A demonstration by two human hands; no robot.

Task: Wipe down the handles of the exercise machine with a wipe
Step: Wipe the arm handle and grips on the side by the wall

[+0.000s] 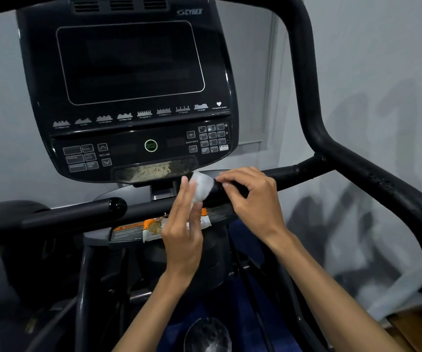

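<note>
Wipe: a white wipe (201, 185) is draped over the end of the right inner handle (268, 177), just below the console, near the middle of the view.
Left hand: the left hand (183, 229) reaches up from 6 o'clock; its fingers are nearly straight and press the wipe against the handle's end, with a corner of the wipe between thumb and fingers.
Right hand: the right hand (251, 196) lies over the handle at 3 o'clock of the wipe, fingers curled, the fingertips pinching the wipe's right edge against the bar.
Left handle: the left inner handle (77, 212) sticks out at 9 o'clock of the wipe, untouched.
Wipe pack: an orange and white pack (154, 228) lies on the ledge under the handles, partly behind the left hand.
Console: the black console (128, 85) with a dark screen stands at 12 o'clock.
Outer bar: a thick black bar (314, 118) curves down at 2 o'clock.
</note>
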